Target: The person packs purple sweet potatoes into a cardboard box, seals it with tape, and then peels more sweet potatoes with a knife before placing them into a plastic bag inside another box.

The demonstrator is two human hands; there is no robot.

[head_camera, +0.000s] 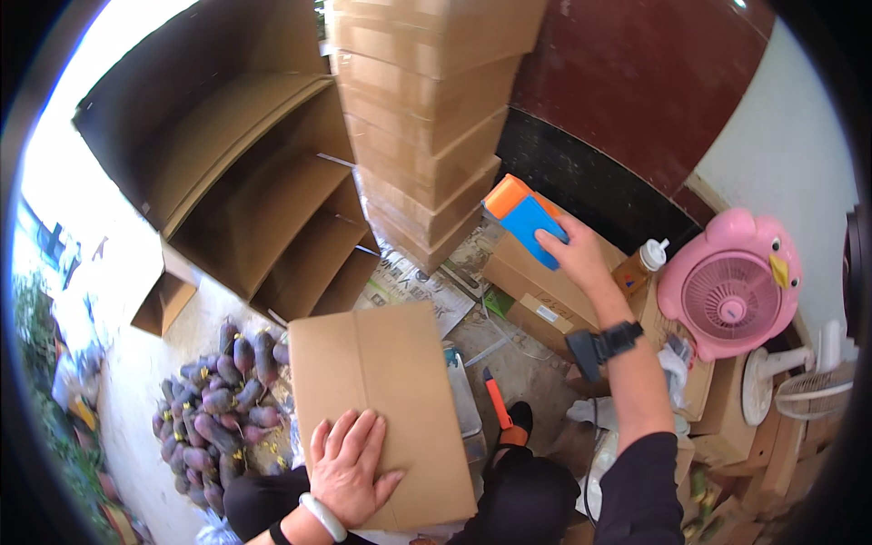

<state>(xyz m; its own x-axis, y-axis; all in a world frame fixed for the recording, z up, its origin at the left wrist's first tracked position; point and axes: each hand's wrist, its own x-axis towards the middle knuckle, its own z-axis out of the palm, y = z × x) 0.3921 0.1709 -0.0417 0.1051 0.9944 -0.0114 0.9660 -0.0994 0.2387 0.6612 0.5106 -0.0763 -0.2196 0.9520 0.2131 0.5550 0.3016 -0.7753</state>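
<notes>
My left hand (351,460) rests flat on the closed top of a cardboard box (381,368), its fingers apart. The box sits in front of me, between my legs. Off to the right, my right hand (575,248) grips a blue and orange plastic hand tool (528,218), apparently a tape dispenser, raised above another cardboard box (524,272). That second box bears a label and handwriting. An orange-red handled tool (497,398) with a dark tip, perhaps a knife, is by my foot.
A tall stack of cardboard boxes (422,136) stands ahead, beside open cardboard shelving (272,204). Dark purple root vegetables (211,415) are heaped left. At right are a pink bird-shaped fan (729,293), a white-capped bottle (640,266) and a white fan (817,392).
</notes>
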